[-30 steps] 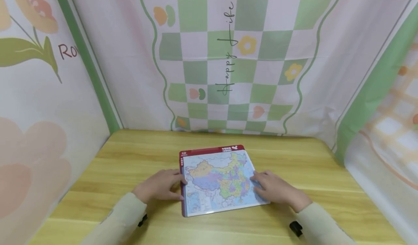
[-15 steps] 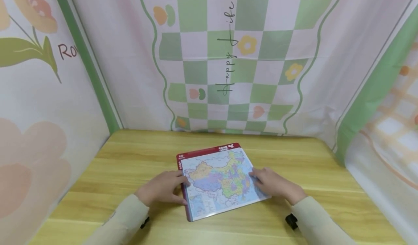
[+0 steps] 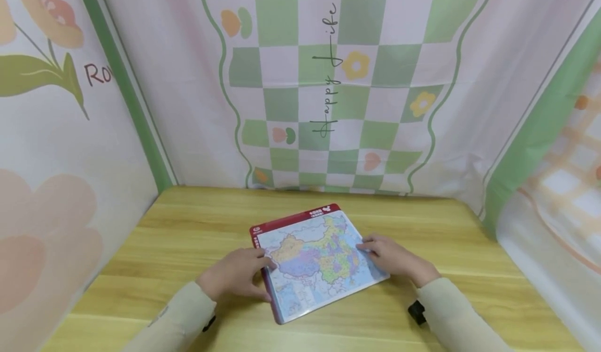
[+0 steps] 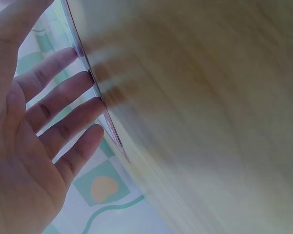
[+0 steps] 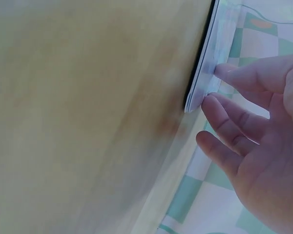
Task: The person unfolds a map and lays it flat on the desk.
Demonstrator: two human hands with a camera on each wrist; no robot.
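A flat, thin map board point(image 3: 312, 263) with a red top strip and coloured regions on pale blue lies on the wooden table, turned at an angle. At its left edge is my left hand point(image 3: 232, 275), fingertips on the map's margin and thumb at the side. In the left wrist view, the spread fingers of that hand point(image 4: 34, 156) touch the board's edge. My right hand point(image 3: 396, 261) lays its fingertips on the right side of the map. The right wrist view shows the board's layered edge point(image 5: 199, 80) against the extended fingers of the right hand point(image 5: 268, 141).
The yellow wood-grain table point(image 3: 197, 216) reaches to a hanging curtain point(image 3: 319, 101) with green and white checks behind it. Printed cloth panels point(image 3: 61, 211) stand at the left and right sides. A small black object point(image 3: 417, 313) shows under the right wrist.
The map board has turned counterclockwise, its top left corner coming nearer and its lower left corner shifting right. The left hand has moved slightly nearer and right, the right hand slightly left.
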